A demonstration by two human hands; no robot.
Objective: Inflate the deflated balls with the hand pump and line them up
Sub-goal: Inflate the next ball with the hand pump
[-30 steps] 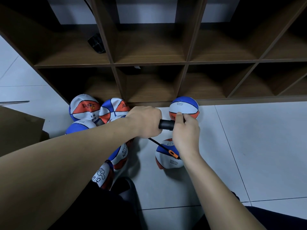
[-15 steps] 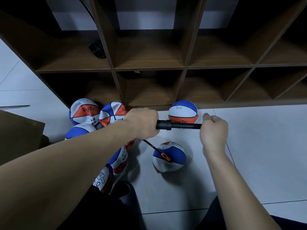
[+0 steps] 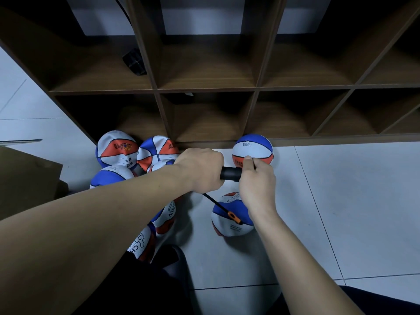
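Both grips closed on hand pump [image 3: 230, 173]: left hand [image 3: 200, 171] on barrel, right hand [image 3: 258, 180] at handle end. Connected ball [image 3: 231, 215] just below pump.

The left hand [image 3: 200, 172] hides most of the hand pump [image 3: 230, 173], and the right hand [image 3: 256, 185] covers its handle. The left forearm masks several deflated balls [image 3: 163, 218]; the print on the round ball [image 3: 252, 152] is too small to read

Both hands [image 3: 229, 176] gripping pump [image 3: 230, 173] above ball [image 3: 231, 220]
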